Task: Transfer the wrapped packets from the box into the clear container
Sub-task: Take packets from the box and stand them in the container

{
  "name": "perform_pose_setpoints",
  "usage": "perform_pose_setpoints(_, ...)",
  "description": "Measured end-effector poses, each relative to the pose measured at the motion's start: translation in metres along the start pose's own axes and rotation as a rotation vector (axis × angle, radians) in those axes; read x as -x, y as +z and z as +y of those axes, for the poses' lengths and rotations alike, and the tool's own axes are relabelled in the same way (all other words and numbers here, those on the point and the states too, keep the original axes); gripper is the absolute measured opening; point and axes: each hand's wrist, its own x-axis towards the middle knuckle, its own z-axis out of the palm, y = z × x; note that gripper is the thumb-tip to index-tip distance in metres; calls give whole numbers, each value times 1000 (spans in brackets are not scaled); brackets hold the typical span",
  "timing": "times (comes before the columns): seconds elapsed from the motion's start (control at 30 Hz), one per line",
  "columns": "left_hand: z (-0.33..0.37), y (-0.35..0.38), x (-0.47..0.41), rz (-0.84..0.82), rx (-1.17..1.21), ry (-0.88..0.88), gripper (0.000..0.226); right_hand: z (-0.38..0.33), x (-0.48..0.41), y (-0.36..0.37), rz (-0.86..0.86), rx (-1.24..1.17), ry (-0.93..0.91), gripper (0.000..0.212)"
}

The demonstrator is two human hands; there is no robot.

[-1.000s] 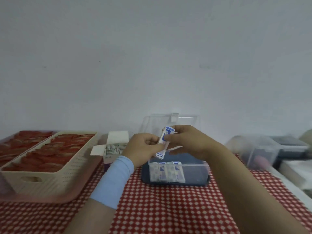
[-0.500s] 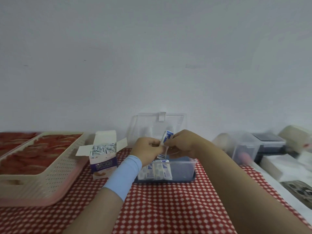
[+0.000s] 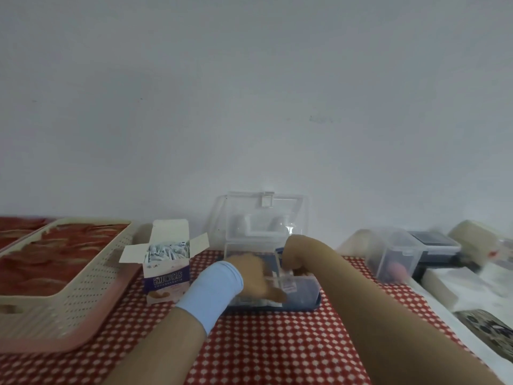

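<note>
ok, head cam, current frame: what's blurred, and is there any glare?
Head view: left hand and right hand are smeared by motion blur inside the clear container, grips unreadable. Head view: right edge also smeared, including the small clear bin. Head view: packet box print is fairly sharp; light soft and flat, only faint reflections on the open lid.

Homely sorting corner: red checked tablecloth (image 3: 277, 343), cream basket (image 3: 83, 295), plastic storage bin (image 3: 397, 254), bare wall (image 3: 249, 93).
</note>
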Motion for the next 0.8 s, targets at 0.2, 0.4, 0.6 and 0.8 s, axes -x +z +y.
perform_pose_setpoints(0.2,1,1,-4,-94,-172,-22,71,-9,-10,10,-59,237,0,33)
perform_pose_setpoints(0.4,1,2,-6,-93,-143,-23,49,-8,-18,20,-124,313,46,32)
perform_pose_setpoints(0.6,-2,5,-10,-88,-123,-18,39,-12,-9,14,-69,345,29,35)
perform_pose_setpoints(0.8,-4,6,-10,-87,-167,30,34,-7,-8,14,-53,298,31,34)
